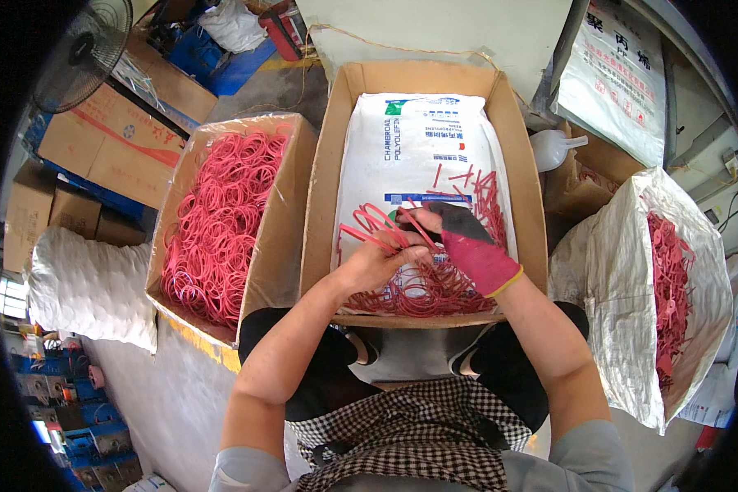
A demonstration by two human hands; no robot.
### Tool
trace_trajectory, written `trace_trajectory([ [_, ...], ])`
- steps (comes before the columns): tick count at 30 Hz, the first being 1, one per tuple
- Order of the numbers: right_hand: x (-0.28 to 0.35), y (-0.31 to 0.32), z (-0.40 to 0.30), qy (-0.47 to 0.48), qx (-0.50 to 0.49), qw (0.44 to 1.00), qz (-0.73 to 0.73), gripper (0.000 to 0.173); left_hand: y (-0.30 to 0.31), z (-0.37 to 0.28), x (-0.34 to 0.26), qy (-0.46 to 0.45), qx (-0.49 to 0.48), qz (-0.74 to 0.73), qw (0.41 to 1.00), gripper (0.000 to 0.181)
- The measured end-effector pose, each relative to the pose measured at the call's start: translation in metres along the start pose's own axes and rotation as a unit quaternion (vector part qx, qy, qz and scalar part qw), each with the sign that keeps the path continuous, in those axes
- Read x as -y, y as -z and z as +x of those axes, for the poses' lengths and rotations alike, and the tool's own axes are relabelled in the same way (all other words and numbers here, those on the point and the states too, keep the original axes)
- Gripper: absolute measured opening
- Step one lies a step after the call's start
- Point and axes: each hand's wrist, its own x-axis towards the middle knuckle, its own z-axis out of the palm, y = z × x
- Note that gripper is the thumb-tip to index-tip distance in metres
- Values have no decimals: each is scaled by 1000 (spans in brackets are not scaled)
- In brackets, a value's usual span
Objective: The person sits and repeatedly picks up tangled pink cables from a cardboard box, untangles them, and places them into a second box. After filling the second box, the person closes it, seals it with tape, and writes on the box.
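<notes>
Bare, my left hand [378, 261] is closed on several pink plastic rings [369, 218] that fan out to its upper left. My right hand [461, 240], in a pink and black work glove with bare fingertips, meets it and grips a thin pink plastic strip [419, 226]. Both hands are over an open cardboard box [529, 184] lined with a white printed resin sack [369, 147]. Below them in the box lies a heap of darker red rings [430, 295]. Short red sticks [489, 200] are piled along the sack's right side.
At the left stands a carton [295, 178] full of pink rings [227, 209]. A white woven sack [615, 295] at the right holds red plastic pieces [670, 295]. Behind it a white plastic scoop [550, 149] rests at another carton. A fan [83, 49] is at the upper left.
</notes>
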Motion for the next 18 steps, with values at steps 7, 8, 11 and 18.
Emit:
trace_trajectory([
  [7,-3,-8,1,-73,-35,997,20,35,-2,4,-5,0,0,11,1000,26],
  [8,-9,-5,3,-78,-48,993,73,33,1,4,-8,64,30,-36,997,27],
  [11,-21,-7,12,-65,-83,976,190,28,-1,2,12,2,-39,-64,997,31],
  [18,-30,-30,1,162,-91,969,-166,34,-10,9,70,-42,34,100,994,22],
])
